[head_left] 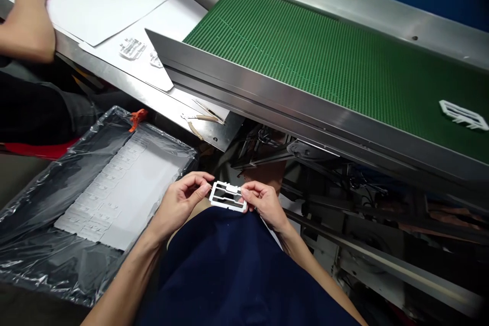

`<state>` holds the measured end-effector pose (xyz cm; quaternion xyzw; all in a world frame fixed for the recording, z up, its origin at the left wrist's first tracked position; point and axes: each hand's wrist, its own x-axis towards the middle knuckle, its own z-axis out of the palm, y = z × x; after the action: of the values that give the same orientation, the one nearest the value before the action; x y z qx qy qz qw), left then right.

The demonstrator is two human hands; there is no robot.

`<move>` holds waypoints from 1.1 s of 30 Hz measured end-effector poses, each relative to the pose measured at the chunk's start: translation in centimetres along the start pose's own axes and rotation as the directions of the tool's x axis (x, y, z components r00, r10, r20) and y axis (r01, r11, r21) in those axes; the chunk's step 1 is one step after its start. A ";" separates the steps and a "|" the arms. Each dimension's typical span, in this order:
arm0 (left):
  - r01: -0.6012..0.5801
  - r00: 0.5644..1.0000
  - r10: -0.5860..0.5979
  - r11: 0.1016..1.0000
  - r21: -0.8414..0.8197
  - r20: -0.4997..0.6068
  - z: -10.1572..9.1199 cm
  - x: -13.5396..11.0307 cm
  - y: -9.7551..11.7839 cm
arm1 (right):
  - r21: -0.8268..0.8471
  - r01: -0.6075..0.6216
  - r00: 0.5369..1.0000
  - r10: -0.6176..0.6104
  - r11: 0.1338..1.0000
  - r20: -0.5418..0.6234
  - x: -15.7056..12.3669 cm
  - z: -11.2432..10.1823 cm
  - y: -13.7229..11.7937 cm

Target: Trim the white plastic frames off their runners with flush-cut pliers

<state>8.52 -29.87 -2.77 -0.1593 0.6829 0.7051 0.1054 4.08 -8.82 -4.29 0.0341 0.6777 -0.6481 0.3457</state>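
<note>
White frame: the slotted plastic piece [232, 189] is held above the near edge of the scene's middle, over the dark blue clothing [229, 270] of the lap.
Left hand: the left hand [179, 204] pinches the frame's left end, thumb and fingertip close together.
Right hand: the right hand [265, 205] grips the right end narrowly between thumb and fingers.
Green belt: on the far right, the ribbed belt [305, 46] carries a similar white part [464, 115] at its right end.
Plastic-lined tray: on the left, the tray [34, 262] holds pale parts in rows on a white sheet [141, 188]; an orange clip [137, 119] sits on its far rim.
Metal table: beyond the tray, cutters [195, 125] and tweezers [208, 110] lie on the table's [217, 139] near corner.
Far left: another person's bare arm [30, 28] reaches over the table edge.
</note>
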 end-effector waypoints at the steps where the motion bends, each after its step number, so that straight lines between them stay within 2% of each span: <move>1: -0.036 0.999 0.036 0.999 0.002 -0.010 0.0 -0.1 -0.1 | -0.003 -0.006 1.000 0.006 1.000 0.022 0.1 0.2 0.2; 3: -0.072 0.997 0.073 0.997 -0.037 0.012 -0.2 -0.2 -0.3 | -0.001 -0.028 0.997 0.028 1.000 0.065 0.4 0.7 0.7; 6: -0.048 0.996 0.059 0.989 -0.140 0.069 -0.5 -0.2 -0.7 | 0.000 -0.075 0.989 0.074 0.997 0.129 0.7 1.4 1.2; 9: -0.014 0.991 0.035 0.986 -0.165 0.128 -1.2 -0.3 -1.0 | -0.074 -0.091 0.971 0.105 0.993 0.216 0.8 1.7 1.2; 12: 0.024 0.972 0.005 0.993 -0.118 0.236 -1.9 -1.0 -1.1 | -0.284 -0.033 0.902 0.151 0.958 0.404 1.3 1.5 0.2; 14: 0.021 0.958 -0.002 0.998 -0.061 0.287 -2.3 -1.6 -0.8 | -0.506 0.096 0.859 0.186 0.857 0.477 2.6 1.4 -1.0; 16: -0.006 0.954 0.007 1.000 -0.003 0.300 -2.7 -2.2 -0.3 | -0.714 0.252 0.874 0.163 0.653 0.457 5.1 1.5 -2.4; 18: -0.045 0.956 0.024 0.997 0.066 0.292 -3.3 -2.6 0.2 | -0.835 0.320 0.916 0.077 0.449 0.393 8.6 2.3 -3.7; 21: -0.080 0.961 0.038 0.986 0.143 0.275 -4.1 -3.0 0.6 | -0.918 0.279 0.960 -0.057 0.282 0.274 14.9 4.4 -4.7; 23: -0.056 0.968 0.019 0.988 0.142 0.250 -4.6 -3.4 0.6 | -0.953 0.244 0.966 -0.127 0.182 0.223 18.6 6.1 -4.7; 25: -0.016 0.977 -0.012 0.992 0.125 0.214 -4.9 -4.0 0.6 | -0.970 0.220 0.966 -0.160 0.104 0.202 21.2 7.7 -4.5; 27: 0.014 0.984 -0.036 0.992 0.125 0.174 -5.1 -4.6 0.6 | -0.979 0.198 0.969 -0.163 0.048 0.188 22.6 9.0 -4.2; 30: 0.035 0.990 -0.051 0.992 0.117 0.134 -5.3 -5.1 0.7 | -0.987 0.161 0.977 -0.139 -0.003 0.159 23.3 10.1 -4.2; 33: 0.041 0.989 -0.054 0.995 0.091 0.138 -5.4 -5.1 0.7 | -0.990 0.139 0.989 -0.054 0.002 0.139 22.8 10.0 -5.2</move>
<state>13.43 -34.89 -0.35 -0.1208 0.7003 0.6810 0.1767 -11.55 -27.83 -10.75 -0.2849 0.9268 -0.0063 0.2445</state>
